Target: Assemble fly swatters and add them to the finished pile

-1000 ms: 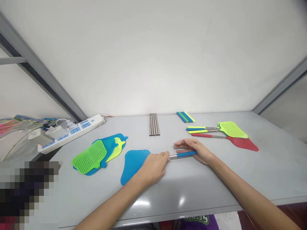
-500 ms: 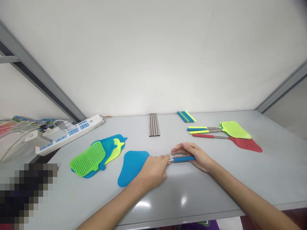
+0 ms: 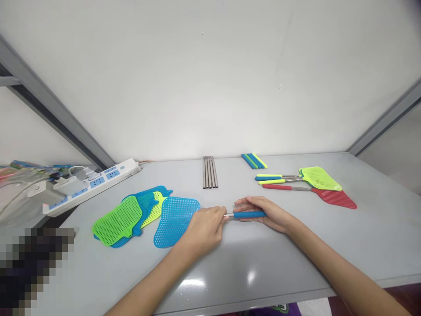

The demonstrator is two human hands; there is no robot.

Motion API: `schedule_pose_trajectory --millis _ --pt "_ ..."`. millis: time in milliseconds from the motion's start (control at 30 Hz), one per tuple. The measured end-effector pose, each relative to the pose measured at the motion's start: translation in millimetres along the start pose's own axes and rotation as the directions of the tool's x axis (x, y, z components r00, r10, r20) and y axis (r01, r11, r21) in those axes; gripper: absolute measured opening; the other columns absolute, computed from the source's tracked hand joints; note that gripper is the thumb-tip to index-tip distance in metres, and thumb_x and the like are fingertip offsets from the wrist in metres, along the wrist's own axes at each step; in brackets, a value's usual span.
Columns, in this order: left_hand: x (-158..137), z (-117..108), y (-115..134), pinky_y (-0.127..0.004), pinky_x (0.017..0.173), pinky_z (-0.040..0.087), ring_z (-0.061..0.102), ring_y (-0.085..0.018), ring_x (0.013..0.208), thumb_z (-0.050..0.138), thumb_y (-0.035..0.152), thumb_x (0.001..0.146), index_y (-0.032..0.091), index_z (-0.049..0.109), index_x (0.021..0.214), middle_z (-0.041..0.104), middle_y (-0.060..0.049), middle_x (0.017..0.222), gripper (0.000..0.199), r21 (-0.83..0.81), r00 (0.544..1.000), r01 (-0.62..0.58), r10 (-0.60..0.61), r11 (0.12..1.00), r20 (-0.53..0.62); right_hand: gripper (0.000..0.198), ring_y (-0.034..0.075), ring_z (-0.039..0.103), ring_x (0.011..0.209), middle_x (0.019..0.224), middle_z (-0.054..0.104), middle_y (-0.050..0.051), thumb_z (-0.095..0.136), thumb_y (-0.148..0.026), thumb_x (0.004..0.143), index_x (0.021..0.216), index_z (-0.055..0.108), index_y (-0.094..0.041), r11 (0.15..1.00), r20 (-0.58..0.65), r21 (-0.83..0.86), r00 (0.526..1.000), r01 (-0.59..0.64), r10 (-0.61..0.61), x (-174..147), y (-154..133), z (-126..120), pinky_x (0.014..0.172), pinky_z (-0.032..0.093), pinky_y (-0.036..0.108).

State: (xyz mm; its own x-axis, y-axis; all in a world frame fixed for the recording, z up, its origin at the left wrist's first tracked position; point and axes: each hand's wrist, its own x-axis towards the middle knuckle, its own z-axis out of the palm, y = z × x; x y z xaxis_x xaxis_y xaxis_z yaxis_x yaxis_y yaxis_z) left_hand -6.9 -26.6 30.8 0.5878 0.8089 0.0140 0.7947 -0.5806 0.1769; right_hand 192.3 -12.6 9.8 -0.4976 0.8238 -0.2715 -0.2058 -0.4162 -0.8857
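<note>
My left hand (image 3: 205,228) is closed on a blue fly swatter, near where the perforated head (image 3: 174,221) meets the metal rod (image 3: 229,216). The fingers cover that joint. The swatter's blue handle (image 3: 249,214) points right, into my right hand (image 3: 269,213). Its end lies against my right palm, with the fingers loosely curved behind it and the thumb above. Left of the held head lies a pile of loose swatter heads: a green one (image 3: 118,221) on top, with blue and a yellow one (image 3: 154,210) beside and under it.
Several metal rods (image 3: 209,173) lie side by side near the wall. Coloured handle grips (image 3: 254,161) lie to their right. Fly swatters with yellow heads (image 3: 320,177) and a red head (image 3: 338,199) are stacked at right. A power strip (image 3: 95,184) with plugs stands at the left edge.
The held swatter's head has tipped, so its holes now show clearly, and it has shifted slightly left and away. My left hand moved along with it; the right hand has hardly moved.
</note>
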Motion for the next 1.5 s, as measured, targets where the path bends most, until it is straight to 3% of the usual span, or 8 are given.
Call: schedule_pose_trajectory --millis 167,267,333,433,667,967,1267,1500 --pt "0 -1 0 -0.025 0.055 0.031 0.051 -0.015 0.064 0.022 0.03 0.085 0.018 0.046 0.072 0.056 -0.002 0.071 0.029 0.027 0.999 0.01 -0.009 1.0 -0.051 0.041 0.014 0.057 0.057 0.067 0.06 0.007 0.04 -0.041 0.078 0.103 0.052 -0.011 0.985 0.077 -0.152 0.992 -0.083 0.095 -2 -3 -5 0.058 0.046 0.028" --pt "0 -1 0 -0.027 0.057 0.032 0.051 -0.016 0.065 0.02 0.034 0.086 0.017 0.046 0.073 0.057 -0.003 0.071 0.034 0.054 0.997 0.034 -0.03 0.998 -0.07 0.04 0.006 0.044 0.039 0.052 0.049 -0.002 0.048 -0.039 0.074 0.104 0.053 -0.012 0.963 0.118 -0.248 0.984 -0.104 0.137 -2 -4 -8 0.036 0.033 0.018" --pt "0 1 0 -0.027 0.056 0.032 0.052 -0.016 0.064 0.018 0.034 0.086 0.017 0.047 0.073 0.057 -0.003 0.071 0.035 0.055 0.999 0.041 -0.039 0.998 -0.036 0.04 0.003 0.031 0.032 0.046 0.039 -0.006 0.053 -0.038 0.071 0.102 0.055 -0.013 0.949 0.122 -0.299 0.982 -0.103 0.145 -3 -3 -9 0.03 0.023 0.017" --pt "0 4 3 -0.027 0.052 0.032 0.054 -0.016 0.063 0.018 0.033 0.086 0.017 0.047 0.077 0.058 -0.004 0.072 0.035 0.05 0.998 0.037 -0.039 0.998 0.045 0.039 0.002 0.022 0.033 0.043 0.029 -0.009 0.057 -0.036 0.069 0.1 0.057 -0.012 0.941 0.102 -0.322 0.985 -0.101 0.141 -5 -3 -8 0.031 0.018 0.018" --pt "-3 16 9 -0.026 0.048 0.032 0.056 -0.016 0.061 0.016 0.029 0.087 0.017 0.045 0.081 0.058 -0.004 0.071 0.032 0.029 0.994 0.003 -0.006 1.0 0.113 0.039 0.002 0.019 0.036 0.043 0.026 -0.008 0.058 -0.036 0.067 0.096 0.06 -0.011 0.935 0.129 -0.333 0.977 -0.121 0.172 -7 -5 -3 0.035 0.012 0.02" --pt "-11 19 9 -0.025 0.046 0.029 0.053 -0.014 0.055 0.012 0.031 0.087 0.017 0.046 0.074 0.057 -0.003 0.064 0.039 -0.011 0.995 -0.041 0.042 0.999 0.09 0.037 0.004 0.023 0.038 0.042 0.028 -0.008 0.06 -0.036 0.065 0.092 0.062 -0.011 0.927 0.114 -0.343 0.973 -0.151 0.201 -8 2 0 0.037 0.019 0.021" --pt "-12 12 15 -0.025 0.048 0.03 0.053 -0.015 0.055 0.013 0.031 0.087 0.016 0.05 0.074 0.056 -0.003 0.06 0.042 -0.047 0.992 0.005 0.001 0.999 0.126 0.034 0.004 0.024 0.038 0.044 0.029 -0.007 0.06 -0.038 0.065 0.086 0.064 -0.011 0.927 0.152 -0.352 0.969 -0.131 0.195 -9 3 1 0.036 0.019 0.021" --pt "-11 15 11 -0.025 0.047 0.028 0.054 -0.016 0.054 0.015 0.028 0.087 0.017 0.046 0.074 0.059 -0.003 0.064 0.035 -0.01 0.997 -0.009 0.01 1.0 0.079 0.038 0.005 0.025 0.039 0.043 0.032 -0.006 0.061 -0.037 0.064 0.091 0.063 -0.011 0.933 0.068 -0.322 0.979 -0.159 0.19 -7 5 2 0.038 0.019 0.022"
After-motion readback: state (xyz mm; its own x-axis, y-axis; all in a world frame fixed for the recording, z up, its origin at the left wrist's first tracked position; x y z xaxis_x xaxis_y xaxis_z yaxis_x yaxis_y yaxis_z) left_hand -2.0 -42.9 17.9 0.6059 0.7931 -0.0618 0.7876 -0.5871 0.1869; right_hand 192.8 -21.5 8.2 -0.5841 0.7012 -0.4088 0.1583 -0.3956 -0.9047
